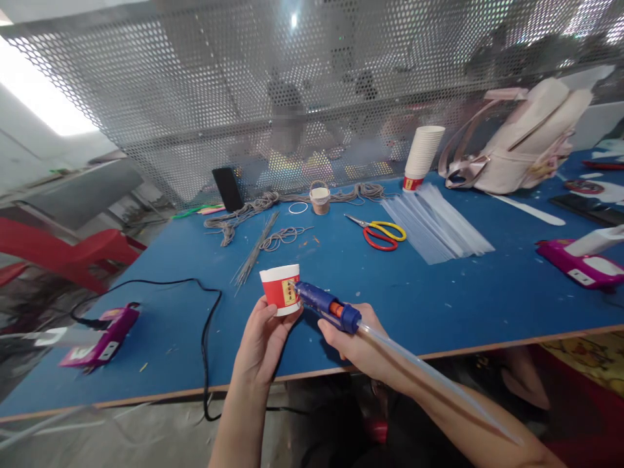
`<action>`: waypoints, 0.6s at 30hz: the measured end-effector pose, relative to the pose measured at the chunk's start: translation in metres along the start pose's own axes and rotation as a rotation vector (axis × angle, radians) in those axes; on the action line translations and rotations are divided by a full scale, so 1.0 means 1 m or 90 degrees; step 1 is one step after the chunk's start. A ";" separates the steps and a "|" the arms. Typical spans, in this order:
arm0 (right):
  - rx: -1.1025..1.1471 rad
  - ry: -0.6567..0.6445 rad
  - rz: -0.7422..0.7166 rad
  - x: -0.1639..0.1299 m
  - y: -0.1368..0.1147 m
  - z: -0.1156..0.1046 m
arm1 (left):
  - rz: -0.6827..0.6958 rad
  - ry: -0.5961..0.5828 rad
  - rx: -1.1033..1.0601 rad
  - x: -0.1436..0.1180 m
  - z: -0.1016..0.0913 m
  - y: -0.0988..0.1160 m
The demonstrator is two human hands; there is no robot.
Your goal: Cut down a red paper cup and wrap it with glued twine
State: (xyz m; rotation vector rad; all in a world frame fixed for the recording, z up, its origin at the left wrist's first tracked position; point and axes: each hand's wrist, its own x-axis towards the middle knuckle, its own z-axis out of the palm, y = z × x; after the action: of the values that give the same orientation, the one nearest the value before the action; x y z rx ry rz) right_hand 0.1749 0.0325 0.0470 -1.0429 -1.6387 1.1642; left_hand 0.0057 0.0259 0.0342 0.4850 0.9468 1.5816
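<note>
Works at a blue surface (439, 299). Angles the right hand (358, 335) in from 4 o'clock, wrapped tightly round a blue glue gun (316, 297) at 6 o'clock. Pinches a red-and-white paper cup (275, 294) at 7 o'clock in the left hand (266, 331), wrist upright, thumb in front, apparently to steady its wall for the glue gun.

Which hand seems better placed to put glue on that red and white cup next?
Probably the right hand: it holds the blue glue gun, whose nozzle points at the side of the red and white cup. The left hand is occupied, holding that cup near its base.
</note>
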 end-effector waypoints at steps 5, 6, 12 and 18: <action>-0.038 -0.022 -0.081 0.000 -0.001 0.005 | 0.000 0.003 0.019 0.000 0.001 0.000; -0.043 -0.026 -0.090 0.000 -0.001 0.006 | 0.001 0.003 0.021 0.000 0.001 0.000; -0.030 0.003 -0.059 0.000 0.003 0.004 | 0.010 0.005 0.023 0.000 0.001 -0.001; -0.016 0.001 0.010 0.001 0.002 -0.005 | 0.029 0.020 0.036 -0.001 0.003 0.000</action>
State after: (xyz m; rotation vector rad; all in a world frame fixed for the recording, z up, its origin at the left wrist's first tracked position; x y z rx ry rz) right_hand 0.1801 0.0350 0.0461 -1.0732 -1.6506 1.1564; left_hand 0.0084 0.0262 0.0360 0.5266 1.0124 1.6108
